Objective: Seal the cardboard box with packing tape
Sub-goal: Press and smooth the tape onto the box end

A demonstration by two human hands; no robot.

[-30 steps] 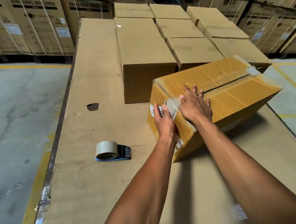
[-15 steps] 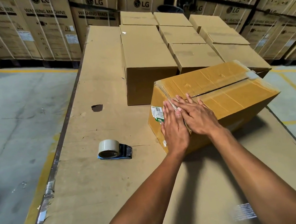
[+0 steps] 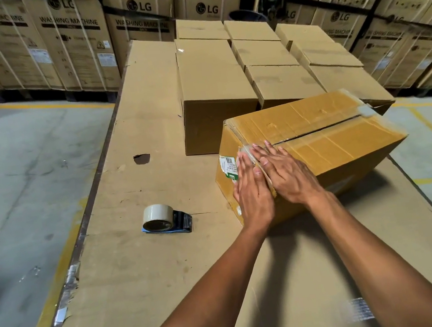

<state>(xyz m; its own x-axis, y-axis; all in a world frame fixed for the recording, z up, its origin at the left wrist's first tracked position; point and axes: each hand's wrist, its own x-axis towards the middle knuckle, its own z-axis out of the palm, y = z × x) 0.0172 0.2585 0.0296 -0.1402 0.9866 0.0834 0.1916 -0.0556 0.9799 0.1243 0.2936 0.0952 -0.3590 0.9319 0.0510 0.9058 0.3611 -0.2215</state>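
A yellowish cardboard box (image 3: 327, 142) rests flat on the cardboard-covered table (image 3: 153, 272), its top flaps closed with a dark seam running along the middle. Clear tape wraps over its near end. My left hand (image 3: 251, 188) lies flat against the box's near end face, beside a small green-and-white label (image 3: 228, 165). My right hand (image 3: 287, 172) presses flat on the top near edge, over the tape. Both hands have fingers extended and hold nothing. A tape dispenser (image 3: 165, 220) with a roll of tan packing tape lies on the table to the left of the box.
Several closed brown boxes (image 3: 212, 79) stand in rows behind the yellowish box. A small torn hole (image 3: 142, 158) marks the table cover. Stacked washing machine cartons (image 3: 71, 42) line the back. Concrete floor (image 3: 14, 181) lies to the left, beyond the table's edge.
The box was tilted up on its edge a second ago and now lies flat. Both hands went from pinching the tape end to pressing flat on the box's near end.
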